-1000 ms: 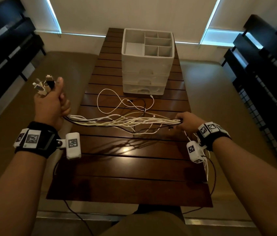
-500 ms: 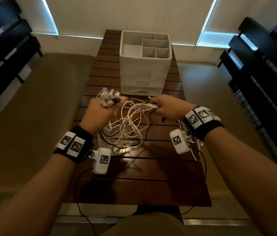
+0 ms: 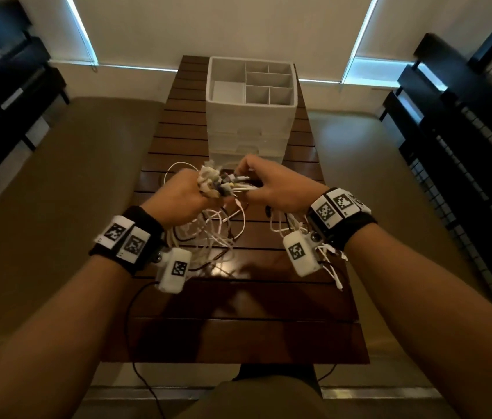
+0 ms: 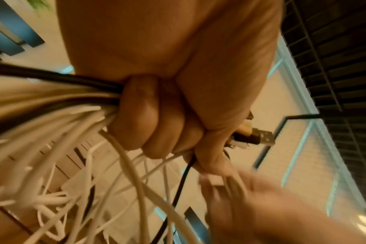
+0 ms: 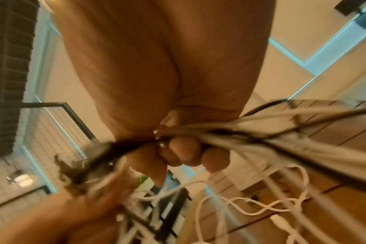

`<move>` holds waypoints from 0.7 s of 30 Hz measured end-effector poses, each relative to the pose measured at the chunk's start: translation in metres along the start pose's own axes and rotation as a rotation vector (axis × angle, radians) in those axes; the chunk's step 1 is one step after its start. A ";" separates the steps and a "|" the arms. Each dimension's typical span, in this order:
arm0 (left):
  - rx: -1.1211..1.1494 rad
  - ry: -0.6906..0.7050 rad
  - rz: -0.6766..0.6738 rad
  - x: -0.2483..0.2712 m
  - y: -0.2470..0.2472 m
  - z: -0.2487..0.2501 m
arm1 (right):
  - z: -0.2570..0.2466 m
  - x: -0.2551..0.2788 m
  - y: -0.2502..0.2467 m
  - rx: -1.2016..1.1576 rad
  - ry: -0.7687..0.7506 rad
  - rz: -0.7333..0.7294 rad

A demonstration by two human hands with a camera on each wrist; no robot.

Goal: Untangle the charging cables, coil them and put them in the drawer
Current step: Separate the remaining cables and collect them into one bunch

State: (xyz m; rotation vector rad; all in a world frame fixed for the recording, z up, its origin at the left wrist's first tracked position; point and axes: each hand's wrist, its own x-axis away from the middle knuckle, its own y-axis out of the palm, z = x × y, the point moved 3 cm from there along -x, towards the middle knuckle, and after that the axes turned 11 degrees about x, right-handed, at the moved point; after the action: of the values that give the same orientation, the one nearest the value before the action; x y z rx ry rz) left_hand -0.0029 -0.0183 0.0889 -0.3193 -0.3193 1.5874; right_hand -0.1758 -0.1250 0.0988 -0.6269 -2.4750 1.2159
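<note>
Because the plug ends need to stay together while the rest is sorted, the left hand [image 3: 179, 193] is a tight fist around 1 bunch of cables [image 3: 217, 234], with the plugs [image 3: 210, 181] sticking out above the thumb. Below the fist, white and black loops hang slack onto the wooden table [image 3: 238, 337], not yet coiled. Just to the right, the right hand [image 3: 272, 189] almost touches the left, its fingers curled round the far run of the same cables, probably bringing both ends together to fold the bundle. Beyond the hands stands the white drawer unit [image 3: 250, 122], its drawers seemingly closed, so nothing is stowed yet.
</note>
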 end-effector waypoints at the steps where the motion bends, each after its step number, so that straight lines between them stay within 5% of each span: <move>1: -0.027 0.013 0.038 0.001 -0.009 0.000 | 0.007 0.001 0.001 0.059 0.010 -0.006; 8: -0.022 -0.006 0.116 0.009 -0.026 -0.004 | 0.056 0.017 0.033 0.185 0.160 0.034; 14: 0.141 -0.104 0.235 0.005 -0.021 -0.020 | 0.109 0.056 0.039 0.276 0.371 -0.139; 21: 0.180 -0.181 0.241 0.000 0.003 -0.025 | 0.120 0.068 0.028 0.083 0.385 0.009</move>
State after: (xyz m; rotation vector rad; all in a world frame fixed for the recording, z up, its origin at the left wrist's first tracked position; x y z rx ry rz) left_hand 0.0038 -0.0182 0.0645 -0.0766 -0.2820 1.8738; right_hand -0.2819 -0.1550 0.0107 -0.7690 -2.0956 1.0771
